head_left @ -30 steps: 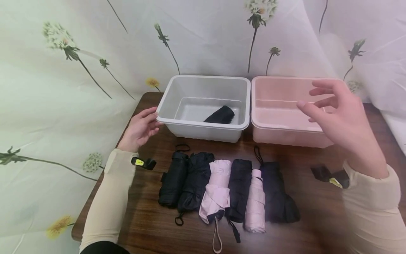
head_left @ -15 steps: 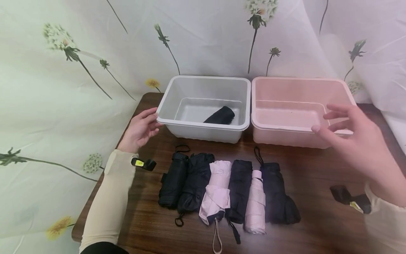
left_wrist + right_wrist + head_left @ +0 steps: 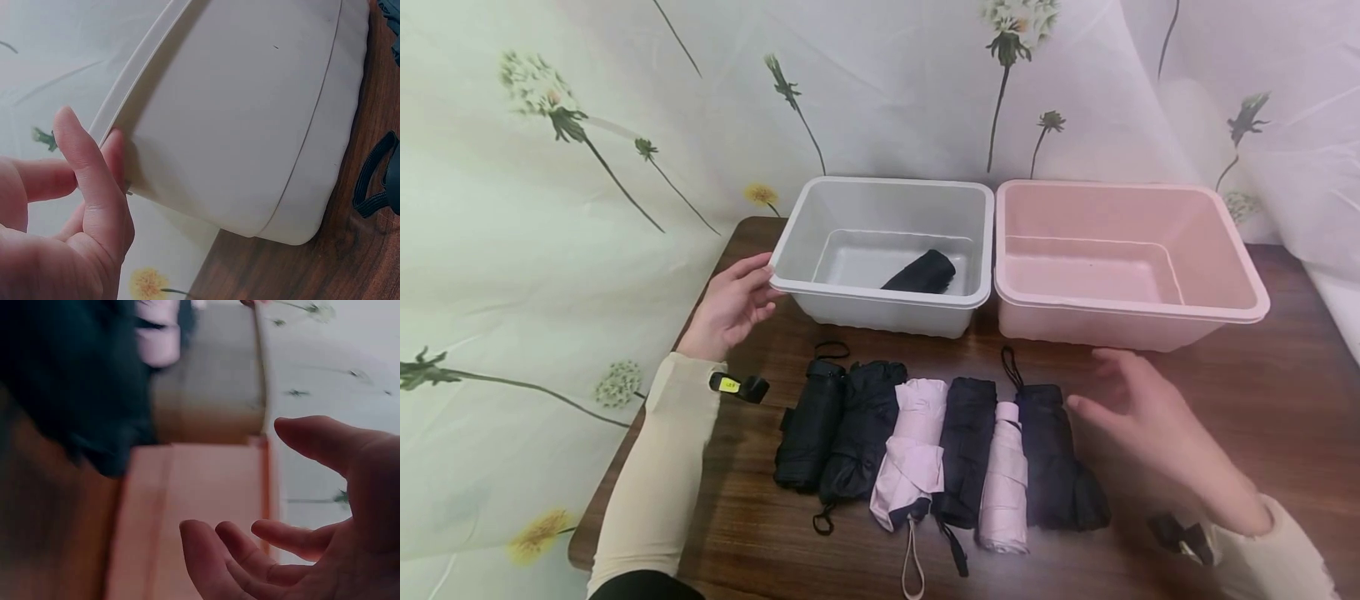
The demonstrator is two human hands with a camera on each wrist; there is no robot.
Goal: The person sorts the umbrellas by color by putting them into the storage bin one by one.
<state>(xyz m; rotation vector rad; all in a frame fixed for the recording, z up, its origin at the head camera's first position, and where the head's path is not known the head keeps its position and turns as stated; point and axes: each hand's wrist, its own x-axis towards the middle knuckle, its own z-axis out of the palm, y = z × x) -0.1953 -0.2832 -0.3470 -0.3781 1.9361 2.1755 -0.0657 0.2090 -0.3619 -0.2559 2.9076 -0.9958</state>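
Observation:
My left hand (image 3: pixel 732 304) grips the rim of the grey plastic bin (image 3: pixel 880 310) at its front left corner; the left wrist view shows fingers (image 3: pixel 94 169) on the rim (image 3: pixel 134 75). Inside that bin lies a black folded umbrella (image 3: pixel 925 272). My right hand (image 3: pixel 1157 417), fingers parted and holding nothing, hovers just right of the rightmost black folded umbrella (image 3: pixel 1056 458). That umbrella ends a row on the table, with a slim pink umbrella (image 3: pixel 1004 483), a black one (image 3: pixel 967 442), a wider pink one (image 3: pixel 913 450), and two more black umbrellas (image 3: pixel 863 429) at the left.
A pink plastic bin (image 3: pixel 1127 325) stands right of the grey one, their rims nearly touching. Both sit at the back of the brown wooden table (image 3: pixel 1285 367), before a flower-printed cloth (image 3: pixel 895 92). Wrist loops (image 3: pixel 913 567) stick out from several umbrellas.
My right hand has moved from over the pink bin, first rightward, then down and toward me to beside the rightmost black umbrella. My left hand has stayed on the grey bin's rim.

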